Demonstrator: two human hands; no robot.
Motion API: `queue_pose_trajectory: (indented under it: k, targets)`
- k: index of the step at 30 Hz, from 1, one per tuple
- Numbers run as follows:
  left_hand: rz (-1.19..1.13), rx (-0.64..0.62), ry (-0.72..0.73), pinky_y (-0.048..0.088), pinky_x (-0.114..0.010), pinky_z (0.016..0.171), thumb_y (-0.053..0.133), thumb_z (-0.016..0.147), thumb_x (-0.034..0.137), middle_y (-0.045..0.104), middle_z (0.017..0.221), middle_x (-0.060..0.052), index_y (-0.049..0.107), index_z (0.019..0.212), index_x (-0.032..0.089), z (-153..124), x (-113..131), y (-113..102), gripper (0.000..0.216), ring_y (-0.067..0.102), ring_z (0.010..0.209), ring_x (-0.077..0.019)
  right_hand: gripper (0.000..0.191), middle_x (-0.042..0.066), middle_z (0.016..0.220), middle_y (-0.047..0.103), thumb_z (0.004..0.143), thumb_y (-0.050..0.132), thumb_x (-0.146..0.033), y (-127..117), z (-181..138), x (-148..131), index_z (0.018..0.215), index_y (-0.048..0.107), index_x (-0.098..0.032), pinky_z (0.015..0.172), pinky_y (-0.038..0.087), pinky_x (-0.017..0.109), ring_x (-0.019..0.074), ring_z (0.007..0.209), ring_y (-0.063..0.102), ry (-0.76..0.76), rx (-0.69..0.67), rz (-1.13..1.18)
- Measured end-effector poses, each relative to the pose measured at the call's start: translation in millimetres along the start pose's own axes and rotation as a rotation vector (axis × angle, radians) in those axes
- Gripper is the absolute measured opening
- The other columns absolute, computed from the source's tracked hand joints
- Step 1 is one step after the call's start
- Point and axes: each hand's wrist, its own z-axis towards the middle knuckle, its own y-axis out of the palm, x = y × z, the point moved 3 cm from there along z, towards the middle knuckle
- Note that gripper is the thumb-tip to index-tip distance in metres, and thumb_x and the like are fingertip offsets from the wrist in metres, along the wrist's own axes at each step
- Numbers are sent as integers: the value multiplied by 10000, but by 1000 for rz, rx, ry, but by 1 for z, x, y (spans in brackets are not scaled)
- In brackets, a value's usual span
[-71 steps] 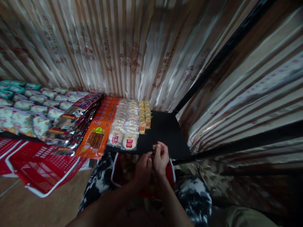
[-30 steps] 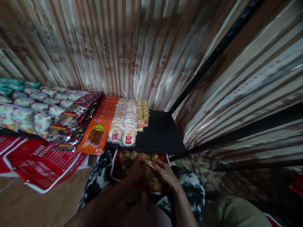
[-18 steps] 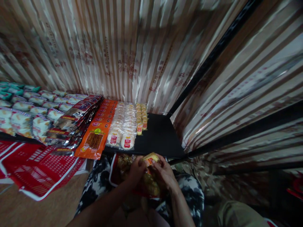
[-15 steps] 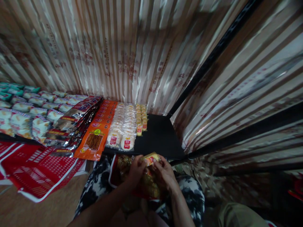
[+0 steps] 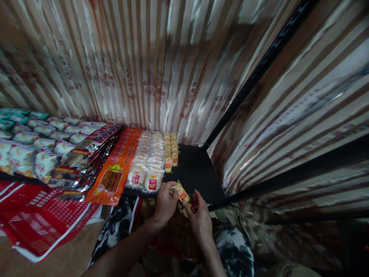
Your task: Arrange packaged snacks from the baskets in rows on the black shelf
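My left hand (image 5: 166, 202) and my right hand (image 5: 198, 217) together hold a small yellow snack packet (image 5: 181, 192) with a red label, just above the front edge of the black shelf (image 5: 198, 175). Below my hands a red basket (image 5: 175, 238) on my lap holds several more yellow packets. A row of the same yellow packets (image 5: 170, 150) stands on the shelf, just beyond my hands.
Left of the yellow row lie round white cakes (image 5: 148, 161), orange packs (image 5: 117, 169), dark foil bags (image 5: 86, 154) and white-green bags (image 5: 31, 142). A red mesh basket (image 5: 37, 219) sits low at left. Striped foil curtain (image 5: 161, 69) backs the shelf; black frame bars (image 5: 259, 65) run at right.
My hands dipped into the red basket on my lap, picked out a yellow packet and raised it toward the shelf's front edge. The camera has tilted slightly.
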Motion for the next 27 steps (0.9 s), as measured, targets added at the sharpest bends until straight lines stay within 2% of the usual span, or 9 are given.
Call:
queue_pose_trajectory:
  k: [1, 3, 6, 9, 12, 17, 22, 27]
  targets:
    - [24, 4, 30, 488, -229, 697, 476, 747, 143, 555, 928, -25, 568, 992, 177, 3, 3, 0, 264, 555, 693, -94, 580, 127, 1140, 610, 709, 601, -476, -2, 1, -6, 1193, 526, -165, 900, 445, 444, 282, 1051, 552, -116, 38, -113]
    - [56, 0, 71, 488, -222, 676, 473, 749, 143, 542, 929, -23, 564, 993, 180, 8, 7, 1, 263, 550, 676, -88, 520, 125, 1191, 584, 766, 559, -442, -2, 3, -16, 1210, 520, -175, 951, 400, 453, 277, 1098, 512, -299, 26, -247]
    - [76, -13, 91, 488, -208, 649, 477, 744, 133, 534, 937, -21, 566, 980, 190, 14, 12, 4, 259, 546, 669, -82, 437, 115, 1135, 612, 827, 489, -410, 5, 6, -23, 1203, 523, -189, 898, 437, 422, 257, 1031, 537, -394, -17, -311]
    - [74, -6, 92, 495, -228, 691, 490, 752, 153, 544, 960, -35, 566, 1023, 187, 20, 12, 8, 284, 553, 702, -96, 401, 118, 1052, 641, 838, 464, -389, 15, 13, -22, 1171, 541, -179, 836, 464, 394, 248, 946, 564, -361, -6, -331]
    - [34, 24, 99, 504, -269, 750, 467, 781, 189, 557, 1039, -70, 508, 1159, 169, 27, 10, 11, 381, 566, 771, -123, 434, 126, 994, 652, 819, 465, -413, 24, 29, -16, 1146, 555, -143, 804, 467, 366, 240, 889, 580, -261, 32, -314]
    - [-52, 63, 100, 491, -291, 848, 411, 815, 202, 504, 1244, -138, 445, 1246, 125, 34, 8, 19, 439, 555, 1027, -177, 534, 132, 950, 651, 791, 451, -463, 37, 64, -16, 1166, 543, -95, 762, 465, 321, 225, 844, 588, -121, 45, -231]
    - [-31, 26, 47, 372, -336, 1030, 403, 834, 221, 469, 1345, -98, 483, 1239, 156, 40, 8, 28, 417, 422, 1243, -192, 530, 133, 974, 641, 779, 436, -418, 51, 93, -24, 1180, 533, -86, 821, 439, 337, 245, 907, 555, -111, 55, -219]
    - [16, -13, 5, 260, -342, 1106, 374, 841, 204, 422, 1391, -102, 468, 1273, 115, 51, 7, 32, 451, 352, 1301, -183, 468, 108, 1007, 630, 788, 395, -356, 65, 108, -23, 1172, 534, -128, 850, 423, 347, 234, 926, 539, -172, 15, -199]
